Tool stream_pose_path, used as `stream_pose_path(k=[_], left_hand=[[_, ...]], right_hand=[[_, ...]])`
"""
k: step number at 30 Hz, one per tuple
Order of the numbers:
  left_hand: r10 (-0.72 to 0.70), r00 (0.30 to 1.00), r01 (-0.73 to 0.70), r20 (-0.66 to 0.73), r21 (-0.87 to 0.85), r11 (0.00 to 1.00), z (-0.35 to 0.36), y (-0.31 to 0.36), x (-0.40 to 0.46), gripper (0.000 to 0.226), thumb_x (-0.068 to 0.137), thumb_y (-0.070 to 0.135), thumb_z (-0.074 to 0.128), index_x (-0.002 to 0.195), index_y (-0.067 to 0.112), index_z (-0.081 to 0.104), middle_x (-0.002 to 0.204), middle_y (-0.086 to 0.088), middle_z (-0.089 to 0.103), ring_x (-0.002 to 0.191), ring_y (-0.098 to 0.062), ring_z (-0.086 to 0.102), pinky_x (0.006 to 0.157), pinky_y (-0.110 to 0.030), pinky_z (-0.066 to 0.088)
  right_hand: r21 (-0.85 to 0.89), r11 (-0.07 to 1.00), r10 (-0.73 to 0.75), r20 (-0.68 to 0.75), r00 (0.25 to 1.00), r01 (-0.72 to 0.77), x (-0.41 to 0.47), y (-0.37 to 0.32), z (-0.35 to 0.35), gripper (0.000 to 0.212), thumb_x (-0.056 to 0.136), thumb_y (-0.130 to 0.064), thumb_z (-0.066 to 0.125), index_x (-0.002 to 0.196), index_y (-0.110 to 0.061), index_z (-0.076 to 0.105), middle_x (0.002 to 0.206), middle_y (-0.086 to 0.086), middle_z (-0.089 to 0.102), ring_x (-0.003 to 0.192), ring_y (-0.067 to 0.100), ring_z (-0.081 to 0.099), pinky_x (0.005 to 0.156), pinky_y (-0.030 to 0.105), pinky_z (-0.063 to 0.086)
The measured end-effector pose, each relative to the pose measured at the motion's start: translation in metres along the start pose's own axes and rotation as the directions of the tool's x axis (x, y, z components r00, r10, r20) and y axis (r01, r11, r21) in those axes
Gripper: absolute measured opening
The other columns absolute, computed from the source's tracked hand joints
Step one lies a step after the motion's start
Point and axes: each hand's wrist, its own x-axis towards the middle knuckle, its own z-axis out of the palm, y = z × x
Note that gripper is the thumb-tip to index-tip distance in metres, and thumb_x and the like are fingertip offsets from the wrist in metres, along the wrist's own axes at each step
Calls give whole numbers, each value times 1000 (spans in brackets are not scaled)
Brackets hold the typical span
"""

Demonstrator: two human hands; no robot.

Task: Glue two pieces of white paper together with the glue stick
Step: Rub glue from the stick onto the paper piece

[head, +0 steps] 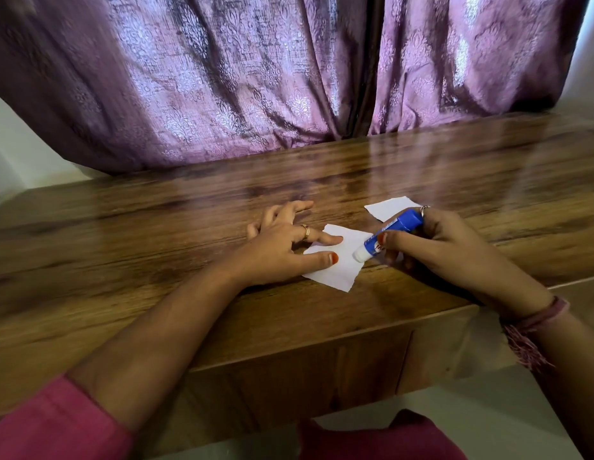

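Observation:
A small white piece of paper (342,265) lies flat on the wooden table (156,254). My left hand (282,247) presses it down with thumb and forefinger spread on its left part. My right hand (434,247) grips a blue glue stick (388,235), held slanted with its white tip touching the paper's right side. A second white piece of paper (386,209) lies a little farther back, partly hidden behind the glue stick and my right hand.
A purple patterned curtain (255,78) hangs down to the table's far edge. The table's near edge runs just under my forearms, with pale floor (488,410) below on the right. My pink sleeve (53,423) shows at the lower left.

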Motion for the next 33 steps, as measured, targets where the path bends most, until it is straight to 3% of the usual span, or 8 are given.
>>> stream_pose_path(k=[6, 11, 16, 20, 24, 26, 30, 33], left_hand=[[0, 1000, 0, 8, -8, 1000, -1, 1, 0, 36, 81, 59, 56, 117, 55, 56, 154, 17, 11, 136, -8, 1, 92, -36, 4], [-1, 1000, 1, 9, -16, 1000, -1, 1, 0, 35, 81, 59, 56, 116, 56, 56, 154, 18, 9, 136, -8, 1, 92, -36, 4], [-2, 1000, 2, 6, -12, 1000, -1, 1, 1, 35, 81, 60, 56, 115, 57, 56, 154, 17, 11, 137, -9, 1, 91, -37, 4], [0, 1000, 0, 5, -4, 1000, 0, 0, 1, 35, 81, 61, 56, 116, 57, 56, 155, 18, 10, 137, -9, 1, 91, -37, 4], [4, 1000, -4, 7, -33, 999, 0, -1, 1, 35, 79, 61, 56, 114, 58, 56, 155, 19, 8, 135, -4, -1, 90, -35, 0], [1, 1000, -1, 3, -31, 1000, 1, -1, 1, 35, 79, 61, 57, 114, 57, 57, 156, 18, 9, 136, -5, -1, 90, -35, 0], [0, 1000, 0, 8, -19, 1000, 0, -1, 1, 35, 79, 62, 56, 114, 59, 55, 156, 18, 9, 137, -8, -2, 91, -37, 2], [-8, 1000, 8, 17, -7, 1000, 0, 0, 1, 36, 80, 61, 56, 115, 57, 56, 157, 17, 8, 139, -13, -3, 97, -44, 6]], right_hand=[[-56, 998, -25, 24, 999, 27, 0, -1, 0, 33, 67, -52, 63, 83, -25, 71, 66, 2, 71, 56, 14, 58, 55, 31, 43], [-18, 999, -30, 5, 1000, 30, 0, 0, -2, 13, 76, -37, 65, 82, -26, 71, 63, 0, 70, 54, 12, 57, 49, 23, 43], [-71, 990, -108, 136, 985, 118, -5, -4, -1, 19, 79, -39, 65, 90, -25, 70, 81, 11, 73, 74, 38, 65, 66, 46, 52], [-43, 995, -85, 89, 992, 89, -2, -1, -2, 11, 83, -33, 65, 85, -24, 71, 75, 5, 74, 63, 22, 63, 60, 30, 48], [-98, 982, -148, 145, 978, 163, -5, -6, 0, 23, 75, -49, 61, 90, -33, 69, 82, 16, 70, 74, 34, 64, 68, 47, 52], [-93, 977, -174, 186, 967, 194, -8, -7, 1, 21, 75, -47, 62, 89, -33, 69, 85, 17, 69, 77, 38, 63, 73, 53, 51], [-90, 979, -165, 162, 973, 181, -5, -6, 1, 15, 78, -38, 62, 89, -31, 69, 86, 24, 67, 78, 43, 61, 74, 58, 48], [-109, 975, -176, 171, 969, 196, -6, -6, 1, 14, 78, -38, 63, 90, -32, 69, 86, 14, 70, 77, 34, 63, 75, 51, 50]])
